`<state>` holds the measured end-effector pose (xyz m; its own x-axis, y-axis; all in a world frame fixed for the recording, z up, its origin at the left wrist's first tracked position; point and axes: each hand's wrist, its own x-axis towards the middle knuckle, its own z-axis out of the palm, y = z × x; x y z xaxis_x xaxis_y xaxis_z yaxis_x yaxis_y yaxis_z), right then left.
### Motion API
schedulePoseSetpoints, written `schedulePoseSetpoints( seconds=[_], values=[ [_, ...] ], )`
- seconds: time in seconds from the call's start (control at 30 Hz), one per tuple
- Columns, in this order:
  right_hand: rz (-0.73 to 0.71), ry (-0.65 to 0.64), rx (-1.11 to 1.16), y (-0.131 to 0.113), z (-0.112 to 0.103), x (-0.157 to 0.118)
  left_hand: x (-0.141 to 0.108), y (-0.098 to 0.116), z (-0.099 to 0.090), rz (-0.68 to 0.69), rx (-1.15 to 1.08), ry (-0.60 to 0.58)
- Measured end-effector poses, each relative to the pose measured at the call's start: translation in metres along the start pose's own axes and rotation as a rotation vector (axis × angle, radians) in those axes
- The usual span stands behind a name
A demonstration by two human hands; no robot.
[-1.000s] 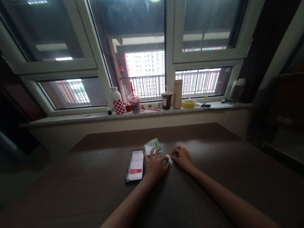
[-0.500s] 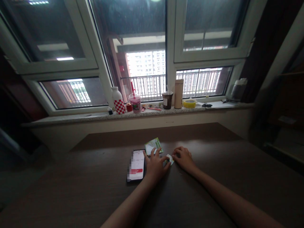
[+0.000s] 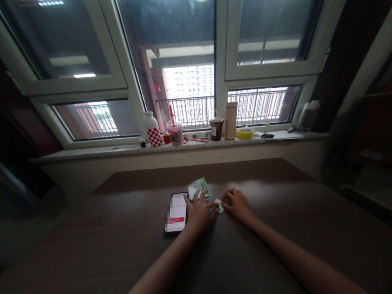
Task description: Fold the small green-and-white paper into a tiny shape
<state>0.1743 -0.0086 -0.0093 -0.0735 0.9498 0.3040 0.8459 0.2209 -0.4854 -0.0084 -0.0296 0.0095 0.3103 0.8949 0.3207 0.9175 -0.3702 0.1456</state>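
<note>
A small white-and-green piece of folded paper (image 3: pixel 219 207) lies low over the dark table between my hands. My left hand (image 3: pixel 200 212) pinches its left edge between thumb and index finger, while the other fingers spread over the table. From the other side, my right hand (image 3: pixel 237 204) is curled with its fingertips closed on the right edge; the fingers partly cover the paper. Just beyond my left fingers lies a larger green-and-white paper packet (image 3: pixel 196 189). A phone (image 3: pixel 177 214) with a lit timer screen rests beside my left hand, close to its little finger.
The brown table (image 3: pixel 122 245) reaches towards the window sill (image 3: pixel 122 152). Along the sill stand a checkered bottle (image 3: pixel 153 130), a pink cup (image 3: pixel 176 132), a dark drink cup (image 3: pixel 216 130), a tan flask (image 3: pixel 231 121), yellow tape (image 3: pixel 245 133) and scissors (image 3: pixel 267 135).
My left index finger and thumb have shifted slightly on the small paper, which has turned a little. Both hands otherwise stay in nearly the same place.
</note>
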Motion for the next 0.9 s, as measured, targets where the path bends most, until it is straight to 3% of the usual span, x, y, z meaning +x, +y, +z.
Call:
schedulePoseSetpoints(
  seconds=[0.9],
  values=[
    [-0.058, -0.041, -0.035, 0.0016, -0.0038, -0.0039, -0.0002, -0.0003, -0.0015, -0.039, -0.023, -0.02]
  ],
)
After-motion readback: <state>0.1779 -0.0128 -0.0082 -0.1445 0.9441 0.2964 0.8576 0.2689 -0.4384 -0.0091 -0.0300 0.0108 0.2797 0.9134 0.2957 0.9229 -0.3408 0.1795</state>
